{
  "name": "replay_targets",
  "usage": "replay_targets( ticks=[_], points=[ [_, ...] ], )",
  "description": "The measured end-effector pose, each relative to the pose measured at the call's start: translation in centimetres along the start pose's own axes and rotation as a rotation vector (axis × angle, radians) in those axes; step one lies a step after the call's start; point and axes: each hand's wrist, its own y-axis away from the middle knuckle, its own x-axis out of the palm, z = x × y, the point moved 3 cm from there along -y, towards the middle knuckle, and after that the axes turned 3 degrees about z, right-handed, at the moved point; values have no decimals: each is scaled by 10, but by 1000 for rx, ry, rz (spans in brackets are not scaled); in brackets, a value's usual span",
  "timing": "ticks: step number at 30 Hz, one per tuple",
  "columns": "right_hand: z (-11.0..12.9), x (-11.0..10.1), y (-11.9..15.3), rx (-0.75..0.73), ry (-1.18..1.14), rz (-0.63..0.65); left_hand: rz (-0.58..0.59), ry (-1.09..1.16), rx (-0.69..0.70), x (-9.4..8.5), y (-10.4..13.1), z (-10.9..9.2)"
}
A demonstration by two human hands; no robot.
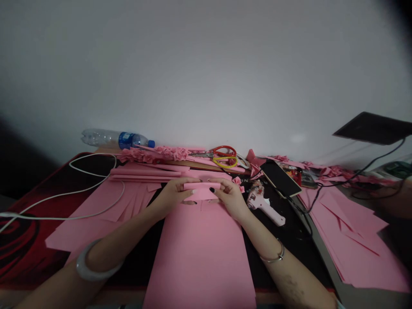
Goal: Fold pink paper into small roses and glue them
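Note:
Between my hands is a small piece of pink paper (pixel 202 192), with its upper edge rolled or folded over. My left hand (pixel 175 195) pinches its left end between thumb and fingers. At the other end, my right hand (pixel 229 195) grips the paper in the same way. Both hands are just above a long pink paper sheet (pixel 199 257) that runs toward me over the table's front edge. Right of my right hand lies a pale pink glue gun (pixel 265 208). A small pink paper flower (pixel 237 182) sits close to my right fingers.
Pink sheets lie in stacks at left (pixel 86 214) and right (pixel 354 240). Behind are scissors (pixel 225 156), paper flowers (pixel 167 153), and a plastic bottle (pixel 125 139). A phone (pixel 281 178), a white cable (pixel 64 218) and black cords surround the work. Another person's hand (pixel 380 195) is at far right.

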Motion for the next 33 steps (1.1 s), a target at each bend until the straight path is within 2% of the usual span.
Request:
replay_targets(
  ticks=[13,21,29,33],
  points=[
    [-2,-1,-1,2,25,-15,-20,40,-19,3,2,-3],
    [1,0,1,-3,29,-21,-18,62,-25,2,-2,5],
    [2,2,1,18,41,-9,-76,-38,-8,0,-3,5],
    [5,1,2,-23,124,-25,-85,-84,44,0,-3,5]
  ],
)
